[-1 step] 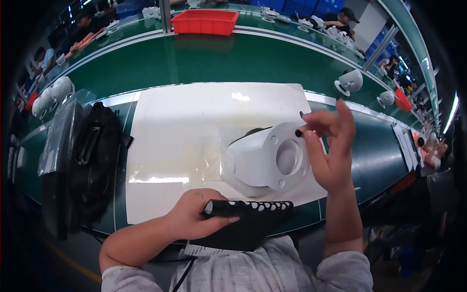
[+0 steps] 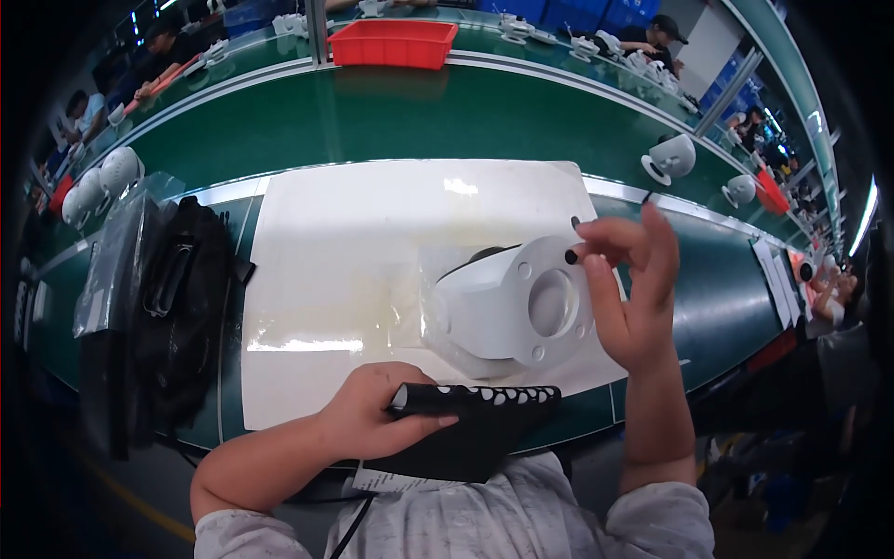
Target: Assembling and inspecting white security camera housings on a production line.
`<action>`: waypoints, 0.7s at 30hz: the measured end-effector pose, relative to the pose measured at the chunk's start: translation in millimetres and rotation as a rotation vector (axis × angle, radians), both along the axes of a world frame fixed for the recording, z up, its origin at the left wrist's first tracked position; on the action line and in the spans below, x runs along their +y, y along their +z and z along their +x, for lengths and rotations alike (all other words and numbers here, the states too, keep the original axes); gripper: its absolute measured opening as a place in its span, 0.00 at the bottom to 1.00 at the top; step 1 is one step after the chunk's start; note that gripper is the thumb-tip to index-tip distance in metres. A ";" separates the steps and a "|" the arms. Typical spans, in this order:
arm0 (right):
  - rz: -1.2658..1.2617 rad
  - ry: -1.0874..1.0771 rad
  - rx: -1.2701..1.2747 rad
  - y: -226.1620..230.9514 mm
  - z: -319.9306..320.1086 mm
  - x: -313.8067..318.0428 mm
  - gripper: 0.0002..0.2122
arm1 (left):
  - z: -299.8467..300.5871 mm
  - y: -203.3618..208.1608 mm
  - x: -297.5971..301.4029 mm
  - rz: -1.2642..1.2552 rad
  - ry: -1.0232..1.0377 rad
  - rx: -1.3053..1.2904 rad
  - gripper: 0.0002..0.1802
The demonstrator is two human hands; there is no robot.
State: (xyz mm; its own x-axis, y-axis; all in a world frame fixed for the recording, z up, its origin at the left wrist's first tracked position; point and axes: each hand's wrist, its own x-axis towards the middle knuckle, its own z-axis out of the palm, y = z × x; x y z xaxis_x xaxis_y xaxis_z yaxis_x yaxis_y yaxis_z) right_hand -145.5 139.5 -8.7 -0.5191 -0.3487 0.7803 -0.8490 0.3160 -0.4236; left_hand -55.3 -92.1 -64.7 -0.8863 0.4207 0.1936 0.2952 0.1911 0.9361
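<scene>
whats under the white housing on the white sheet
Clear plastic pokes out left of the white housing, with the white sheet below; what lies directly beneath is covered.

Lt-grey shirt point(image 2: 475, 517) w/ faint dk marks, short slvs point(image 2: 663, 520).

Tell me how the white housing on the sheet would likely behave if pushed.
The white housing probably keeps its shape, since its smooth shell looks like rigid plastic. It may rock or roll: its body is rounded and its flat base isn't facing down. It might slide, as clear film shows along its edge.
</scene>
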 end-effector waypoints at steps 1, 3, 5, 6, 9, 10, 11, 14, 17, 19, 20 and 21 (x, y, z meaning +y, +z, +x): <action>0.106 -0.020 0.065 2.5 2.3 0.3 0.27 | -0.1 0.1 -0.3 -0.001 0.008 0.012 0.08; 0.208 -0.039 0.131 6.2 5.2 3.7 0.25 | 0.2 -0.3 0.0 -0.005 0.017 0.023 0.08; 0.503 0.047 0.244 13.5 9.2 8.5 0.31 | 0.3 -1.0 2.3 0.041 0.057 0.008 0.09; 0.517 0.076 0.174 19.7 16.1 6.1 0.31 | -0.1 -2.8 2.7 0.040 0.056 0.009 0.09; 0.528 -0.026 -0.069 25.2 31.2 2.5 0.30 | -1.0 -6.7 2.0 0.077 0.042 0.052 0.10; 0.527 -0.027 -0.068 24.3 29.8 0.7 0.30 | -1.8 -5.5 2.3 0.065 0.052 0.053 0.10; 0.368 -0.033 -0.034 22.2 25.3 -2.3 0.29 | -2.3 -4.3 2.5 0.052 0.062 0.054 0.11; 0.154 0.069 -0.086 16.2 7.5 -9.9 0.28 | -2.2 -0.1 2.9 0.012 0.070 0.001 0.12; 0.061 0.218 -0.242 10.8 3.1 -21.7 0.26 | -2.2 2.4 2.8 0.007 0.076 -0.029 0.12; 0.008 0.247 -0.550 13.8 6.7 -26.4 0.25 | -1.8 3.2 2.4 0.004 0.074 -0.028 0.12; 0.010 0.250 -0.551 14.5 6.8 -27.3 0.25 | -1.7 3.1 2.4 0.002 0.067 -0.025 0.12; 0.014 0.232 -0.579 15.0 6.6 -27.8 0.24 | -1.8 2.7 2.7 0.003 0.069 -0.026 0.12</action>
State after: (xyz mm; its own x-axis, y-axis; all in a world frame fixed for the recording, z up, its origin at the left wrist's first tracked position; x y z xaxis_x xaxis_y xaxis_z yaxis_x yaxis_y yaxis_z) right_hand -138.9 111.7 6.3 -0.7661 -0.5113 0.3894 -0.5299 0.1595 -0.8330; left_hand -57.1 -89.5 -62.1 -0.9181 0.3575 0.1714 0.2569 0.2071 0.9440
